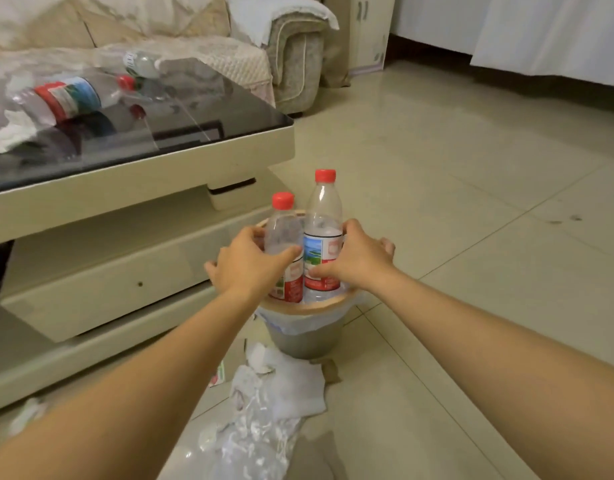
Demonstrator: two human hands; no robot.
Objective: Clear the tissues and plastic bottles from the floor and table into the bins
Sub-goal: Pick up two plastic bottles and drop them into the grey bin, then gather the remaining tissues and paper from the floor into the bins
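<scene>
Left hand (pixel 244 263) grips shorter bottle (pixel 284 233), right hand (pixel 355 259) grips taller bottle (pixel 323 216); both held upright, bases inside bin (pixel 307 336), likely for fit

2 bottles (pixel 305 244) upright in bin (pixel 305 327) — right of table (pixel 142 168) | tissues (pixel 281 379) before bin

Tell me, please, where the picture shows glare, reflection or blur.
Head view: the glass table top mirrors the bottle lying on it; the floor tiles carry a soft sheen; the plastic bag near the bottom edge looks blurred; straight lines bend toward the edges.
</scene>
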